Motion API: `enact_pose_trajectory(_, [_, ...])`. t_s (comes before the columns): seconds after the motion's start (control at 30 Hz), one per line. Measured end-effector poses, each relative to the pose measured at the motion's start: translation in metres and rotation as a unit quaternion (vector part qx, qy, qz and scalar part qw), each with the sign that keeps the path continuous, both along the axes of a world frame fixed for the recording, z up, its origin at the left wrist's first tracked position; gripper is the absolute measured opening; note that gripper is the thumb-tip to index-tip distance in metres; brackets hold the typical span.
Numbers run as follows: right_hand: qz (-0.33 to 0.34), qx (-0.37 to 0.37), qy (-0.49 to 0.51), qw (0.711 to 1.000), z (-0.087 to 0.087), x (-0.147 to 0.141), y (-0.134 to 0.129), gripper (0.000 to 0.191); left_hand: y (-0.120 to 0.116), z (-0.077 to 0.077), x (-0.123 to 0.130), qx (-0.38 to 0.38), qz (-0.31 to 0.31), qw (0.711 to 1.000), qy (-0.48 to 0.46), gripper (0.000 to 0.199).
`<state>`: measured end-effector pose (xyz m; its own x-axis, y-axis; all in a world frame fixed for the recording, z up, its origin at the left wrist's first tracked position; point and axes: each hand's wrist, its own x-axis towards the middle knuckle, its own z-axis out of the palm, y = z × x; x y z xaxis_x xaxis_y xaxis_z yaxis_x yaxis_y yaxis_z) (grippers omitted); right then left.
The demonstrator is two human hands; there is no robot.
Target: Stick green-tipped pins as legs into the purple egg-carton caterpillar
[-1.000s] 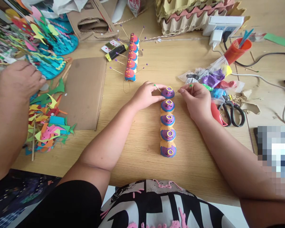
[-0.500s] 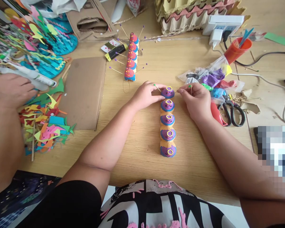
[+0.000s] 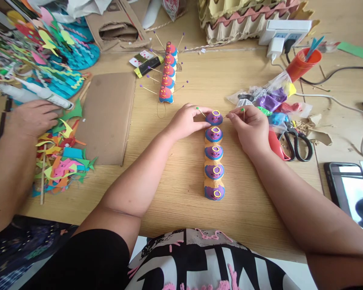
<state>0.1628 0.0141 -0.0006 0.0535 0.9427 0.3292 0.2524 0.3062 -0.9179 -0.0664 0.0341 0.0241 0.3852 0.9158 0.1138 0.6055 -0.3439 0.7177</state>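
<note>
A strip of painted egg carton (image 3: 214,153) lies lengthwise before me, its purple and blue bumps bearing faces and yellow rings. My left hand (image 3: 186,122) grips its far end, thumb on the near side and fingers behind the last bump. A thin stick with a green tip (image 3: 197,108) slants out of that bump's left side, by my left fingers. On the right side, my right hand (image 3: 251,129) is closed in a pinch on another green-tipped stick (image 3: 243,115). A thin end pokes from my right fingertips toward the bump; whether it touches is unclear.
Beyond stands a red-and-blue carton strip (image 3: 168,70) with purple-tipped sticks. Scissors (image 3: 295,141), bagged clay (image 3: 270,98) and an orange cup (image 3: 304,64) are rightward. At left lie cardboard (image 3: 105,121), paper scraps (image 3: 63,161) and another person's hand (image 3: 33,117).
Both my hands and the carton strip have hardly moved. At left, the other person's hand has shifted right and down, toward the paper scraps.
</note>
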Motion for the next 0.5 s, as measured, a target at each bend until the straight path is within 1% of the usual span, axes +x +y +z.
enact_pose_trajectory(0.13, [-0.002, -0.006, -0.019, 1.0, 0.0018, -0.0007, -0.0019, 0.006, 0.0002, -0.0006, 0.0001, -0.003, 0.002, 1.0, -0.002, 0.044])
enact_pose_trajectory(0.27, [-0.01, -0.018, -0.039, 0.999, 0.0062, -0.0022, -0.0046, 0.002, -0.001, 0.0022, 0.0007, -0.008, 0.004, 1.0, 0.002, 0.044])
enact_pose_trajectory(0.37, [-0.009, -0.024, -0.048, 0.999, 0.0095, -0.003, -0.0063, 0.004, -0.0017, 0.0042, 0.0013, -0.01, 0.005, 1.0, 0.004, 0.044])
enact_pose_trajectory(0.5, [-0.014, -0.016, -0.031, 0.999, 0.0086, -0.0022, -0.0056, 0.004, -0.0008, 0.0013, 0.0007, -0.005, 0.003, 1.0, -0.001, 0.042])
